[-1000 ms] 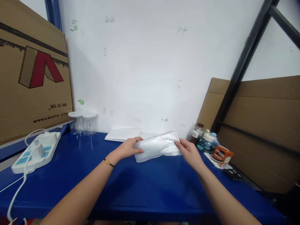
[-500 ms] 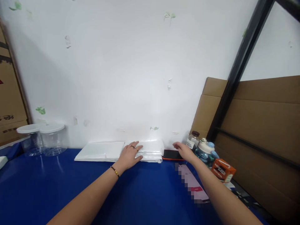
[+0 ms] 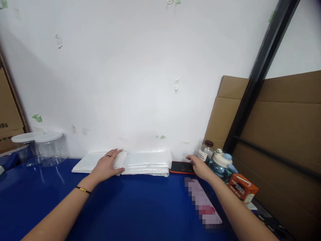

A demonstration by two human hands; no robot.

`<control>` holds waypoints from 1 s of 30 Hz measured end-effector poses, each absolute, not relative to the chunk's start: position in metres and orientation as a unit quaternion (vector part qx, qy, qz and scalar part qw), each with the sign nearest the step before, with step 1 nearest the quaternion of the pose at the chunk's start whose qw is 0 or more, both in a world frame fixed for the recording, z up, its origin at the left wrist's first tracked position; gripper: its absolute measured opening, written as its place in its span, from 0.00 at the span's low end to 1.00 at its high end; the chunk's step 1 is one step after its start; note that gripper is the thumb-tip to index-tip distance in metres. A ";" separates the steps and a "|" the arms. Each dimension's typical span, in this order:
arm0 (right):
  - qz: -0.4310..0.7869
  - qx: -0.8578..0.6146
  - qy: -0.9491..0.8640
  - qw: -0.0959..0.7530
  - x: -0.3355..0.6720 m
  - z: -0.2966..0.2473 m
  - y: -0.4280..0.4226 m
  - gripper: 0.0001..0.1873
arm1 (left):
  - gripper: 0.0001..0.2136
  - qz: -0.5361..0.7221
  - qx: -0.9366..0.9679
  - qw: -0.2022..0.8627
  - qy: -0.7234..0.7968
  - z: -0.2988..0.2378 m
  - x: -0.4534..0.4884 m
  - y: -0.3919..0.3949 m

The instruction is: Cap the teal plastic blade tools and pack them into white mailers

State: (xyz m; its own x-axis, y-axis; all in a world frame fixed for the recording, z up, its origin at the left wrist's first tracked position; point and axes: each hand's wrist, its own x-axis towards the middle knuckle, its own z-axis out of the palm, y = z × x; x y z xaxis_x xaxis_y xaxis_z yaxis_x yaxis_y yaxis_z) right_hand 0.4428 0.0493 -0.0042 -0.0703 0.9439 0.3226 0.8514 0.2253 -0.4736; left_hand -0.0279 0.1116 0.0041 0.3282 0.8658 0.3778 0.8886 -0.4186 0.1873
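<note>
Two flat stacks of white plastic packages lie side by side against the wall: a left stack [image 3: 86,161] and a right stack [image 3: 147,160]. My left hand [image 3: 107,165] rests on the right part of the left stack, fingers spread and thumb pointing to the right stack; it grips nothing visible. A black phone [image 3: 181,167] with a red edge lies right of the packages, its screen lit. At its right end is my right hand [image 3: 199,166], fingers loosely bent and apart, touching or just over the phone's edge. A pink, partly pixelated sheet [image 3: 204,204] lies nearer me.
Two clear jars with white lids [image 3: 51,150] stand at the far left. On the right are a brown-capped bottle [image 3: 206,150], a teal water bottle [image 3: 220,165] and an orange box [image 3: 242,188]. Cardboard [image 3: 288,134] and a black metal post [image 3: 250,83] border the blue table [image 3: 140,207].
My left hand has moved left from the right stack onto the left one. My right hand stays by the phone, whose screen has lit up. The view has shifted slightly.
</note>
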 end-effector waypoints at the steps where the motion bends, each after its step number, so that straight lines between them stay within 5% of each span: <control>1: 0.088 -0.619 -0.725 0.290 0.443 -0.006 0.049 0.32 | 0.44 -0.189 -0.810 0.015 -0.555 0.002 -0.044 0.116; 30: 0.077 -0.663 -0.708 0.229 0.417 -0.015 0.025 0.32 | 0.35 -0.161 -0.787 -0.056 -0.593 -0.008 -0.098 0.132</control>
State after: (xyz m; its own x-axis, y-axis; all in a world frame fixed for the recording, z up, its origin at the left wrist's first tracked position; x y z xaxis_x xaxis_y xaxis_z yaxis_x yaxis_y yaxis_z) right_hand 0.4170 0.0255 -0.0151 -0.0157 0.9749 0.2222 0.9048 0.1084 -0.4119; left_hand -0.0985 0.1319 -0.0082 0.2450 0.9513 0.1870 0.9149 -0.2907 0.2800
